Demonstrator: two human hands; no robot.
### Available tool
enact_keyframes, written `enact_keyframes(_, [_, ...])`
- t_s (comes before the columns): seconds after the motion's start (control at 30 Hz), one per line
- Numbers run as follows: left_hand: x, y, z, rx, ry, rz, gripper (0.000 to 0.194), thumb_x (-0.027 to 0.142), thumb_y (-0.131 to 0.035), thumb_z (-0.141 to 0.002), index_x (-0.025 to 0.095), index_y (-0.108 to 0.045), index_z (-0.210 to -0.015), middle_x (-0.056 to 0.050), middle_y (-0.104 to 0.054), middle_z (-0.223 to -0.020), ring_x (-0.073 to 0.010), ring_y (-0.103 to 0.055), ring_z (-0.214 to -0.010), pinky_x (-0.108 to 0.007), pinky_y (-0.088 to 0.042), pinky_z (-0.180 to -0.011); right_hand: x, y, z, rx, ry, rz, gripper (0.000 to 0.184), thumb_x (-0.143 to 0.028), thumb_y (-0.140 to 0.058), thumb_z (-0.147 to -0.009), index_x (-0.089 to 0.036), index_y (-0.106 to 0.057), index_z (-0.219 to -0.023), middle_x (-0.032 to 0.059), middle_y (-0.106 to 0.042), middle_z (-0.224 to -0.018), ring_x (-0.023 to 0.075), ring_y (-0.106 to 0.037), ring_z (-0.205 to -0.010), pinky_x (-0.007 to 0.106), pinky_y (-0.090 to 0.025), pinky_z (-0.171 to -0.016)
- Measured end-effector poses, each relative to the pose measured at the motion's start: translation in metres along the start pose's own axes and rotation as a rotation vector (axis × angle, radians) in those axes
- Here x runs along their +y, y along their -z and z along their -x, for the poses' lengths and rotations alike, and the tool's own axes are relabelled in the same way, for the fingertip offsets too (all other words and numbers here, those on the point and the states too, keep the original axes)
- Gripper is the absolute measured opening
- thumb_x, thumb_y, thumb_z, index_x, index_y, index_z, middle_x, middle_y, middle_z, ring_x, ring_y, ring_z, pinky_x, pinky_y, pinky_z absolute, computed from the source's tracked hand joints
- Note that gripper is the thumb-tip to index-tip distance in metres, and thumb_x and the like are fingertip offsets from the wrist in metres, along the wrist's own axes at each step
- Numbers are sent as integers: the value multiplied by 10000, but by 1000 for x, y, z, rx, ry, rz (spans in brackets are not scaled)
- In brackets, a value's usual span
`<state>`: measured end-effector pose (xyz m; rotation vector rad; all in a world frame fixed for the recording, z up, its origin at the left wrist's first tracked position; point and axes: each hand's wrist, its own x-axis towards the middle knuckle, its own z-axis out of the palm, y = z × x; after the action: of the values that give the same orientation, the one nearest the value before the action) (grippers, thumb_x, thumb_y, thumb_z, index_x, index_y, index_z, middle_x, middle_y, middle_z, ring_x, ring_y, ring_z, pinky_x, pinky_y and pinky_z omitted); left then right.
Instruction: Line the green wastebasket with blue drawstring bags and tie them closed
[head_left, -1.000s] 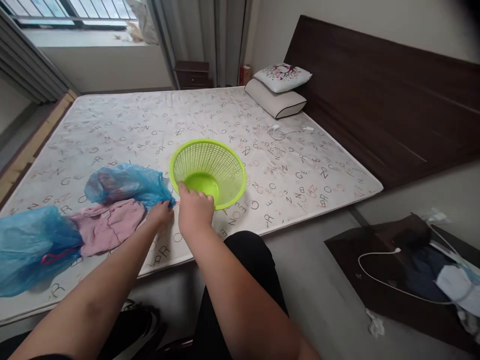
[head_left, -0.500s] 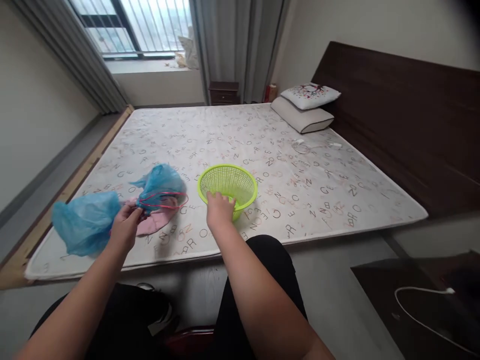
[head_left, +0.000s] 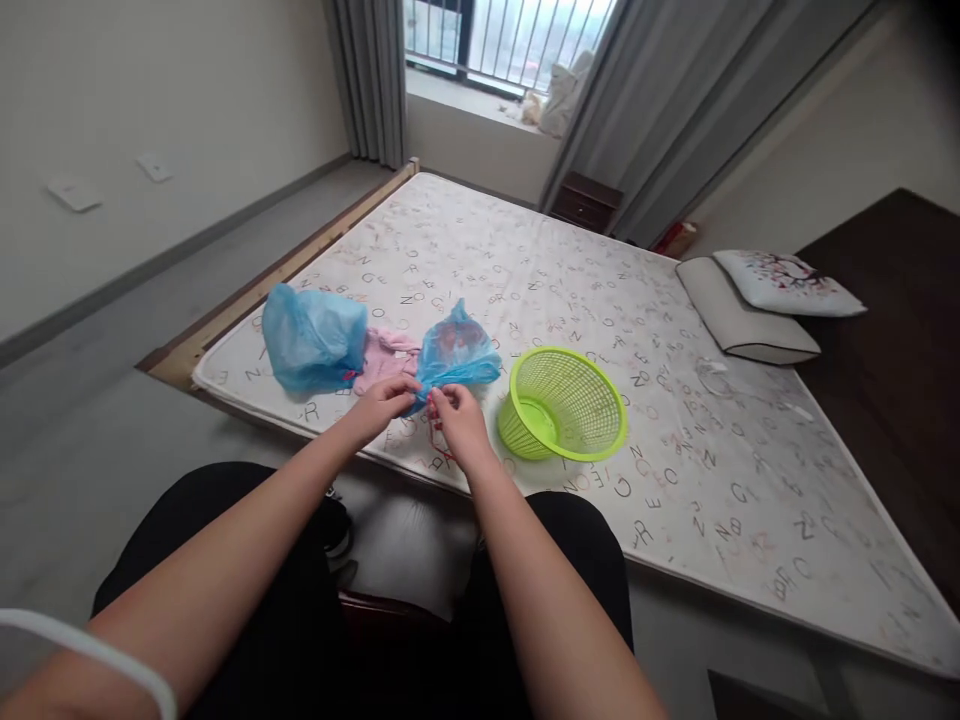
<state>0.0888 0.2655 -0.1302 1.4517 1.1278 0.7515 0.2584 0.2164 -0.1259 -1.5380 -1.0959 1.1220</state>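
Translucent blue plastic bag lies bunched on a white letter-printed mattress, its gathered end pinched by the person's left hand and right hand. The hands almost meet, both closed on the plastic, with a thin red cord trailing below them. Just left of the bag lies a crumpled pink cloth, touching a second, puffed blue plastic bag. A lime-green perforated plastic basket rests tilted on its side just right of the right hand, well apart from a grey pillow and a white printed cushion
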Motion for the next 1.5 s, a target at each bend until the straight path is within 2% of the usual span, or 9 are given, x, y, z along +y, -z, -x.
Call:
enact_keyframes(0.1, [2, 7, 4, -113, -92, -225, 378, 517, -586, -839, 180, -735, -925, -42, -706, -841, -208, -619, -820, -337, -493, -794, 4, -11, -10, -61, -81, -183, 394, -467, -715, -766, -173, -637, -1016, 23, -684, -907, 154, -630, -795, 291, -523, -739])
enact_keyframes(0.2, [-3, 16, 3, -81, -110, -384, 446, 581, -549, -899, 187, -757, -918, -63, -735, -946, -237, -635, -921, -347, -482, -849, 5, -16, -15, -106, -78, -218, 373, -447, -745, -714, -177, -638, -947, 6, -669, -852, 151, -625, -781, 273, -521, -702])
enact_keyframes(0.57, [-5, 45, 5, 50, -46, -326, 443, 599, -631, -850, 176, -713, -746, -40, -715, -822, -206, -615, -825, -317, -441, -770, 15, -30, -29, -95, 47, 6, 198, -410, -531, -886, -222, -527, -948, -8, -638, -844, 160, -650, -732, 295, -502, -691])
enact_keyframes(0.7, [-4, 42, 7, 171, -1, -253, 463, 601, -616, -864, 155, -711, -784, -21, -661, -758, -185, -572, -767, -302, -410, -720, 6, -33, -21, 30, 117, 208, 125, -344, -529, -885, -221, -514, -907, -22, -594, -768, 152, -574, -694, 299, -466, -716])
enact_keyframes(0.8, [-2, 37, 8, 133, 29, -180, 443, 583, -636, -855, 149, -711, -814, 0, -610, -706, -166, -537, -719, -296, -404, -706, -2, -34, -15, 156, 183, 148, 142, -347, -559, -881, -208, -546, -912, -18, -575, -791, 144, -550, -727, 287, -466, -733])
enact_keyframes(1.0, [-3, 24, 5, -5, 28, 34, 464, 634, -673, -813, 173, -648, -769, 3, -597, -735, -165, -562, -735, -301, -474, -745, 4, -33, -16, -63, -45, -268, 367, -453, -773, -735, -204, -594, -937, -11, -625, -850, 124, -576, -675, 258, -486, -609])
enact_keyframes(1.1, [-5, 18, 4, -36, 22, -7, 438, 612, -648, -840, 182, -616, -763, 1, -587, -708, -170, -564, -718, -309, -473, -731, 7, -25, -20, -128, -120, -372, 336, -409, -789, -706, -196, -608, -893, -18, -636, -799, 115, -594, -683, 241, -493, -617])
enact_keyframes(1.33, [-6, 8, 4, 39, -82, -208, 349, 502, -495, -972, 198, -592, -830, -1, -595, -764, -169, -551, -742, -310, -446, -730, 10, -10, -24, -143, -35, -378, 212, -353, -678, -792, -228, -538, -891, -47, -573, -787, 112, -577, -700, 223, -489, -592])
enact_keyframes(1.5, [-12, -2, -2, 63, -87, -115, 383, 533, -635, -889, 184, -659, -1046, -30, -659, -920, -180, -601, -835, -314, -495, -786, 10, -8, -22, -198, 41, -317, 171, -326, -620, -835, -243, -484, -898, -62, -509, -743, 106, -515, -649, 228, -458, -594])
